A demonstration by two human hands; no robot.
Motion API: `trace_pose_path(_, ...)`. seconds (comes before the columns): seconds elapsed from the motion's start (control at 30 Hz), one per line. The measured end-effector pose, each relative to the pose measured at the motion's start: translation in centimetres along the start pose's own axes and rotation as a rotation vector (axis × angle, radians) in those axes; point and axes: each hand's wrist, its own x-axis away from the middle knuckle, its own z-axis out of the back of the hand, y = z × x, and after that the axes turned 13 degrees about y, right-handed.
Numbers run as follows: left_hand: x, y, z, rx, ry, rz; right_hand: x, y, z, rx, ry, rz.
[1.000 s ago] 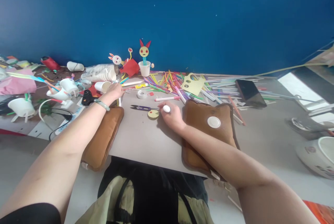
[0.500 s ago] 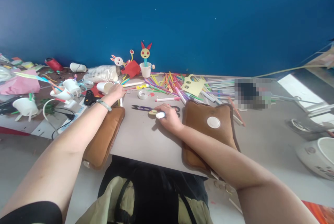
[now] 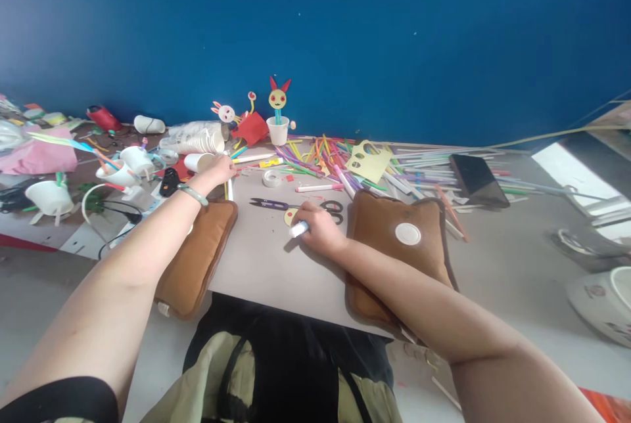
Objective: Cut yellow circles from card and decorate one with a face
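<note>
My right hand (image 3: 318,229) is closed around a white-and-blue tube (image 3: 298,230), its white end pointing left. Just behind the fingers a small yellow paper face with a red eye (image 3: 290,215) lies partly hidden. Black scissors (image 3: 333,210) and dark thread snips (image 3: 269,203) flank that face on the table. My left hand (image 3: 220,171), bangle on its wrist, reaches to the back left with bent fingers pressed together. Beside it a white paper cup (image 3: 196,161) lies on its side; what the fingertips hold, if anything, is hidden.
Brown cushions (image 3: 210,239) lie beneath both forearms. Pipe cleaners (image 3: 315,155) and markers cover the back, near a tape roll (image 3: 271,178) and cut yellow paper (image 3: 369,161). A rabbit-faced cup (image 3: 278,130) stands by the wall. Right are a phone (image 3: 478,181) and white pot (image 3: 599,298).
The tube in my right hand has tilted and moved slightly down and left, showing more of the paper face. My left hand has stayed almost still.
</note>
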Motion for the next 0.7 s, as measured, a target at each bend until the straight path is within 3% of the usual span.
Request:
trace_pose_path(0.33, -0.14, 0.3, 0.07, 0.024, -0.013, -0.01, -0.05, -0.14, 0.12, 0.013, 0.012, 0.002)
trace_pose_path(0.53, -0.38, 0.3, -0.13, 0.0, -0.043, -0.032, -0.27, -0.26, 0.37, -0.077, 0.09, -0.1)
trace_pose_path(0.7, -0.51, 0.06, -0.26, 0.003, -0.017, -0.1, -0.33, -0.4, 0.58, -0.071, 0.082, -0.16)
